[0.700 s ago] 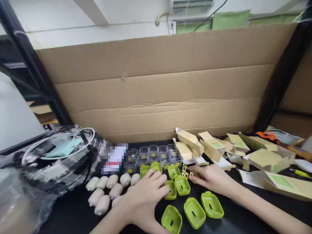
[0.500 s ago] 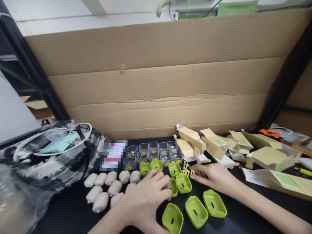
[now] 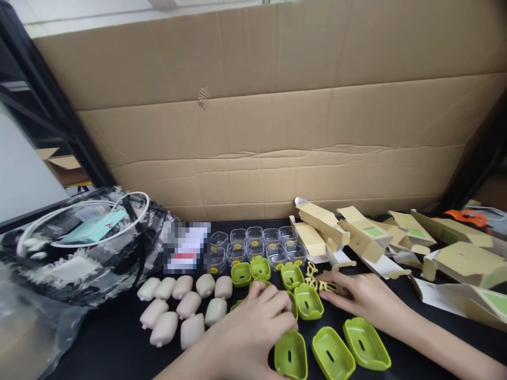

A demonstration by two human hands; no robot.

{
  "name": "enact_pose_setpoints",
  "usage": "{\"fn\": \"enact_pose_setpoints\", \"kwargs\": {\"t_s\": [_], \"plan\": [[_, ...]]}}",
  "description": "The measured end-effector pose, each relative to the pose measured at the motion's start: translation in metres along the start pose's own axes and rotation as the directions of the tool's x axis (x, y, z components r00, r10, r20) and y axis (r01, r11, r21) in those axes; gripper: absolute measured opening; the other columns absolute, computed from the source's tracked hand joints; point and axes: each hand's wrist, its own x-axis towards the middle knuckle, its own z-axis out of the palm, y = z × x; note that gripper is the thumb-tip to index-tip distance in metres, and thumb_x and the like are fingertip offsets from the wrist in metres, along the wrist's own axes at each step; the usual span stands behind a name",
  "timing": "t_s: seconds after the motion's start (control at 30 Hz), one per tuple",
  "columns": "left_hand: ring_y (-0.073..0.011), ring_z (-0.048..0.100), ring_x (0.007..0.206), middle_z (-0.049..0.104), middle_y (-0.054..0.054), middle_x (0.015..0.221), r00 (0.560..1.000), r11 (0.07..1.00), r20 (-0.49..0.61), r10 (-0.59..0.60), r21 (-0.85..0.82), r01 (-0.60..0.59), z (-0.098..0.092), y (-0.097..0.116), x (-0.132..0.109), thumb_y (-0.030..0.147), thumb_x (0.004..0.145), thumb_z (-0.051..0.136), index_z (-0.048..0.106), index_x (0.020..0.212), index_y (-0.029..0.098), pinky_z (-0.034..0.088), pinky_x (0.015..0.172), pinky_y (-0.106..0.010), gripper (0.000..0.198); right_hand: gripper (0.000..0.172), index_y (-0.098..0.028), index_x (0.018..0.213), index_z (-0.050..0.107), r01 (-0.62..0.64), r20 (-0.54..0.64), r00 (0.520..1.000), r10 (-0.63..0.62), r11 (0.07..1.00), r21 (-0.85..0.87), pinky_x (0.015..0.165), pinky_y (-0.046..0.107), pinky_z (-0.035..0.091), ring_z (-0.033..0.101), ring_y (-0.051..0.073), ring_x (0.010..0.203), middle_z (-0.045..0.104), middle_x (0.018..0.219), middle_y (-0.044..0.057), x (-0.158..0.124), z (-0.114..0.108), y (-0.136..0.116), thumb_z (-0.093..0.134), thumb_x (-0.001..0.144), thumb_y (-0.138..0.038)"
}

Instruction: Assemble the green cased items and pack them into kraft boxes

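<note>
Pale pcs (image 3: 163, 328) sit left on black table (image 3: 119, 343). L hand (image 3: 257, 330) arches over some green trays (image 3: 309, 302), fingers curled, grip unclear. Far-right of it, small yellow pcs (image 3: 312, 283) lie at R hand's (image 3: 360, 298) bent fingers; can't tell if pinched. Step's prob. fingering those; next move calls for fine pinch.

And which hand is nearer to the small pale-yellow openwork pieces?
Right. The right hand is at the right side of the pieces; the left hand is farther left, among rounded green trays.
</note>
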Motion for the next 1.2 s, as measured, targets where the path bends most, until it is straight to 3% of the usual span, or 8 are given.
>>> {"fn": "enact_pose_setpoints", "kwargs": {"t_s": [0.47, 0.6, 0.77, 0.87, 0.97, 1.03, 1.13, 1.2], "plan": [[-0.0238, 0.053, 0.096, 0.057, -0.009, 0.109, 0.999, 0.997, 0.023, 0.025, 0.068, -0.027, 0.002, 0.0, -0.001, 0.05, 0.076, 0.059, 0.056, 0.099, 0.017, 0.037, 0.088, -0.038, 0.041, 0.016, -0.025, 0.097, 0.062, 0.007, 0.004, 1.0, -0.007, 0.998, 0.066, 0.048, 0.024, 0.042, 0.063, 0.015, 0.05, 0.064, 0.059, -0.005, -0.002, -0.002, 0.0, 0.051, 0.09, -0.034], [-0.0235, 0.052, 0.098, 0.058, -0.009, 0.11, 1.0, 1.0, 0.008, 0.024, 0.015, -0.024, 0.004, 0.0, -0.001, 0.049, 0.076, 0.061, 0.056, 0.099, 0.016, 0.037, 0.089, -0.038, 0.04, 0.019, -0.023, 0.092, 0.062, 0.003, -0.009, 1.0, -0.002, 0.994, 0.11, 0.053, 0.025, 0.044, 0.063, 0.015, 0.059, 0.066, 0.077, 0.0, -0.003, -0.006, -0.005, 0.047, 0.092, -0.034], [-0.0231, 0.052, 0.097, 0.058, -0.009, 0.109, 0.997, 0.975, -0.067, -0.043, -0.219, 0.028, -0.004, 0.006, 0.001, 0.044, 0.066, 0.073, 0.059, 0.099, 0.018, 0.04, 0.088, -0.037, 0.045, 0.022, -0.021, 0.09, 0.062, -0.056, -0.036, 0.997, 0.071, 0.943, 0.327, 0.057, 0.026, 0.047, 0.058, 0.015, 0.062, 0.061, 0.073, 0.001, -0.001, -0.012, -0.005, 0.046, 0.091, -0.036], [-0.0218, 0.053, 0.097, 0.058, -0.007, 0.107, 0.969, 0.868, -0.146, -0.201, -0.485, 0.107, -0.011, 0.012, 0.002, 0.033, 0.064, 0.076, 0.057, 0.105, 0.019, 0.042, 0.086, -0.035, 0.047, 0.023, -0.019, 0.089, 0.061, -0.1, -0.098, 0.977, 0.188, 0.814, 0.573, 0.061, 0.027, 0.05, 0.059, 0.015, 0.065, 0.063, 0.071, 0.002, 0.002, -0.022, -0.007, 0.053, 0.087, -0.04], [-0.0185, 0.056, 0.088, 0.062, -0.002, 0.098, 0.903, 0.673, -0.153, -0.402, -0.718, 0.178, -0.01, 0.015, 0.002, 0.026, 0.069, 0.071, 0.052, 0.109, 0.024, 0.044, 0.078, -0.032, 0.044, 0.025, -0.018, 0.088, 0.059, -0.099, -0.089, 0.961, 0.263, 0.624, 0.775, 0.058, 0.026, 0.052, 0.061, 0.014, 0.062, 0.063, 0.068, 0.002, 0.004, -0.034, -0.018, 0.059, 0.083, -0.042], [-0.0172, 0.058, 0.085, 0.062, 0.0, 0.092, 0.862, 0.523, -0.146, -0.485, -0.838, 0.153, -0.005, 0.015, 0.004, 0.026, 0.068, 0.073, 0.052, 0.105, 0.026, 0.045, 0.076, -0.031, 0.043, 0.024, -0.018, 0.085, 0.059, -0.078, -0.07, 0.965, 0.254, 0.529, 0.845, 0.056, 0.026, 0.052, 0.061, 0.013, 0.058, 0.062, 0.064, 0.001, 0.004, -0.04, -0.03, 0.061, 0.081, -0.042], [-0.0154, 0.061, 0.084, 0.062, 0.002, 0.091, 0.839, 0.297, -0.126, -0.53, -0.954, 0.045, 0.003, 0.015, 0.007, 0.024, 0.065, 0.076, 0.051, 0.102, 0.026, 0.047, 0.078, -0.03, 0.044, 0.02, -0.018, 0.084, 0.059, -0.027, -0.077, 0.976, 0.203, 0.465, 0.885, 0.055, 0.024, 0.051, 0.06, 0.012, 0.056, 0.06, 0.061, -0.001, 0.004, -0.045, -0.05, 0.063, 0.081, -0.037], [-0.0149, 0.062, 0.091, 0.064, 0.003, 0.097, 0.84, 0.23, -0.112, -0.531, -0.973, 0.015, 0.007, 0.016, 0.007, 0.022, 0.067, 0.076, 0.052, 0.105, 0.028, 0.047, 0.082, -0.029, 0.045, 0.017, -0.017, 0.087, 0.059, 0.003, -0.095, 0.978, 0.183, 0.45, 0.893, 0.056, 0.023, 0.052, 0.06, 0.011, 0.058, 0.061, 0.063, -0.001, 0.003, -0.045, -0.062, 0.064, 0.081, -0.032]]}}
